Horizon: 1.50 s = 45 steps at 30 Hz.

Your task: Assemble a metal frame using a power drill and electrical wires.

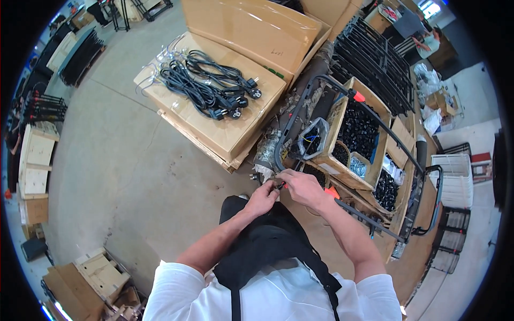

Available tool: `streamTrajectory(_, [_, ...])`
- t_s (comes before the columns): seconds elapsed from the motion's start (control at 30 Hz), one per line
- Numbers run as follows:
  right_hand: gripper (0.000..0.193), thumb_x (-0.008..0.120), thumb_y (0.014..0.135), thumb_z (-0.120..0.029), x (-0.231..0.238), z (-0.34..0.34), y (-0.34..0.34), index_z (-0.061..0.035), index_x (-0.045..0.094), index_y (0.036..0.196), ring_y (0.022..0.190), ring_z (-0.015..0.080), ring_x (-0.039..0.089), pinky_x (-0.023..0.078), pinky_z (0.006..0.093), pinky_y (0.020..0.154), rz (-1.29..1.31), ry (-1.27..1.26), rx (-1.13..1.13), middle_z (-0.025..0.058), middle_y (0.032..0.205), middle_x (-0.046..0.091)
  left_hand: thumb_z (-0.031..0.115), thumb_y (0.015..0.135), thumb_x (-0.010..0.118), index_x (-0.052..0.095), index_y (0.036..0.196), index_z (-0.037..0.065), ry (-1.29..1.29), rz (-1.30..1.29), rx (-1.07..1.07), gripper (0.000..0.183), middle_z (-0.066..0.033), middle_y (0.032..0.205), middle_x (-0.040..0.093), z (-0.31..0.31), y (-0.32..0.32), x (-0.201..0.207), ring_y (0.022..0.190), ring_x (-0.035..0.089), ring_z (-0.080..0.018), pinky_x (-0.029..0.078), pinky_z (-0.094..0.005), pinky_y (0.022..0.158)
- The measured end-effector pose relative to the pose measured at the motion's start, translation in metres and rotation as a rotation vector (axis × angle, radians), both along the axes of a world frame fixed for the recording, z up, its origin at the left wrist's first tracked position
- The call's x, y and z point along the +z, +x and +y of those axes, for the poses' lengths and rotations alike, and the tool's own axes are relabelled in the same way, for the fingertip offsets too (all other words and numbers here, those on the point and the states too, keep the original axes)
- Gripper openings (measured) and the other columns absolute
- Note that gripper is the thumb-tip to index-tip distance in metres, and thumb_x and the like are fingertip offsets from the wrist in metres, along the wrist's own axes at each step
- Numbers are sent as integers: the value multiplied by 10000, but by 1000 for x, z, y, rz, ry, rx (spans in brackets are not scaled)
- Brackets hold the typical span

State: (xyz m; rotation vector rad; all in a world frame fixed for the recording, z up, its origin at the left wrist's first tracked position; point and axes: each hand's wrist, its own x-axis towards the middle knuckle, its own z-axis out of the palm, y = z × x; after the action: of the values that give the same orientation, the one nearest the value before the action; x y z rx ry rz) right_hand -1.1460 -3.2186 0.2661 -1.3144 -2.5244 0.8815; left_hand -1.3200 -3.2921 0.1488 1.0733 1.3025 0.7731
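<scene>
My left hand (pixel 263 198) and my right hand (pixel 303 187) meet in front of my black apron (pixel 262 241). Both have their fingers closed around a small dark piece, mostly hidden between the fingertips; I cannot make out what it is. Just beyond my fingers is the bent corner of a black tubular frame (pixel 280 151), which lies across the workbench. A wrapped post (pixel 266 152) with clear and torn covering stands beside that corner. Orange-red parts (pixel 333 192) sit on the frame near my right wrist.
Right of my hands, a wooden box (pixel 382 143) holds many small black parts, with a bag of metal pieces (pixel 357 167) beside them. Ahead, coiled black power cables (pixel 201 85) lie on a large carton (pixel 241 134). Farther right are stacked black frames (pixel 375 64) and a person (pixel 428 44).
</scene>
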Motion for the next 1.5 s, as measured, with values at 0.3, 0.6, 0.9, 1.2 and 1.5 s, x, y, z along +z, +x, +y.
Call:
streamTrajectory(0.3, [304,626,920,-98,-5,29,-19,-24,592,1213,1150,402,665,546,514,954,-470,24,467,216,1211,646,232,1021,627,675,1191,25,-124,-136,-51,272,-67,862,678,-1,-17,6,777,629,-163,533,-368,742])
streamTrajectory(0.6, [217,675,963,-160,12,16,-8,-10,634,1114,1030,409,683,556,502,860,-323,-32,275,187,1076,654,173,1033,610,711,1158,20,-50,-205,-83,222,23,830,612,4,-17,-4,746,548,-84,482,-286,692])
streamTrajectory(0.9, [160,707,909,-90,-5,12,-2,-37,691,1060,996,354,668,559,447,858,52,66,290,137,1004,642,212,991,639,731,1082,28,-183,-202,-108,225,-13,795,642,15,-27,12,694,554,-109,468,-325,611])
streamTrajectory(1.2, [95,654,913,-60,-3,20,-7,-21,662,999,1012,360,656,560,454,888,-75,79,376,151,1032,640,241,998,652,733,1098,21,-177,-148,-68,254,-38,812,661,15,-24,16,742,584,-138,494,-347,670])
streamTrajectory(1.5, [135,599,919,-65,-11,22,0,5,628,1031,1076,396,655,558,480,928,-112,47,386,199,1083,641,256,942,692,760,1119,14,-290,-33,-47,307,-58,856,700,20,-17,44,789,618,-151,521,-344,732])
